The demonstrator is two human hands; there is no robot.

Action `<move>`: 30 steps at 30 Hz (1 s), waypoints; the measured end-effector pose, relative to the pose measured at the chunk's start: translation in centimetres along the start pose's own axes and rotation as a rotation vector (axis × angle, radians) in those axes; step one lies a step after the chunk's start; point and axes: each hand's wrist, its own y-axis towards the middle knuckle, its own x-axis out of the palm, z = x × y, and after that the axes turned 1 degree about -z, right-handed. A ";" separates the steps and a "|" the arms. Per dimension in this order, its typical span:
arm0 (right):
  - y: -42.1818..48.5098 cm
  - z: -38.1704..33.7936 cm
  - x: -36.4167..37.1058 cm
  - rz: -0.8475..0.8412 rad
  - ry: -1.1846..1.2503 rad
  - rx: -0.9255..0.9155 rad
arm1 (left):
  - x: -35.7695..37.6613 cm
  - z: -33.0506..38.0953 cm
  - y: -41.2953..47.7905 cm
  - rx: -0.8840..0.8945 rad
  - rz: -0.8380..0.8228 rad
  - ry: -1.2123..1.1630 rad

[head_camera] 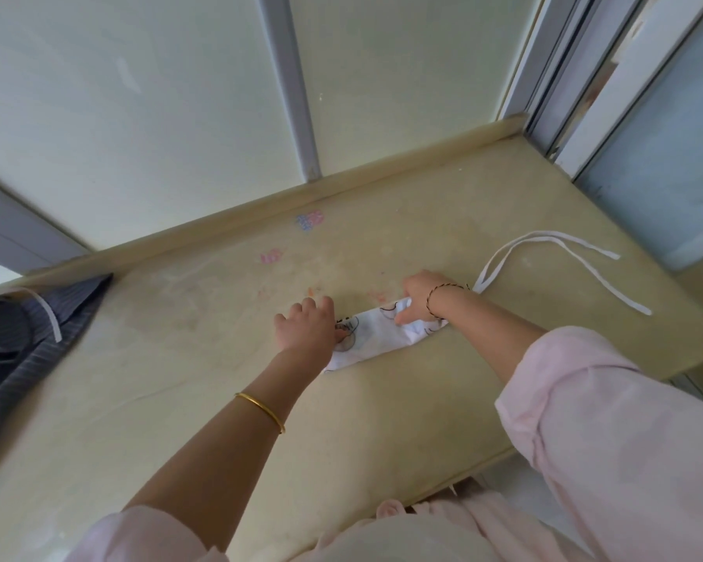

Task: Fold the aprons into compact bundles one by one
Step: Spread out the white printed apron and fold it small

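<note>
Left hand (307, 324) lies flat, fingers spread, palm pressing down on the near-left end of the white printed apron (376, 336); not gripping, just pinning. Right hand (417, 298) pinches a bunched bit of cloth at the far-right end, fingers closed on the fabric.

Apron sits mid-desk (179, 358), already reduced to a narrow strip running between the two hands. Its white ties (561, 253) trail loose over the desk to the right, well clear of the strip, one long loop and two free ends.

Step in hand, by my reading: late in folding this apron, width done, length not yet taken in. Next move likely calls for rolling or folding the strip end over end while the flat hand holds the folds from springing open, then gathering the ties and wrapping or tucking them so the bundle stays shut.

Dark striped apron (25, 350) with a white strap lies heaped at the desk's left edge, unfolded, probably next in line.
</note>
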 end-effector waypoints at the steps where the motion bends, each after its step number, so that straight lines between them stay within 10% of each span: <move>1: -0.2 0.2 0.1 0.007 0.022 -0.029 | -0.3 0.1 0.0 0.017 0.003 0.019; 16: -9.3 0.4 -6.4 0.192 0.229 -0.304 | -9.4 2.1 -3.1 0.485 -0.371 -0.775; 30: -8.8 0.9 -5.2 0.589 0.963 -0.345 | -7.6 -0.7 -1.6 0.058 -0.347 -1.502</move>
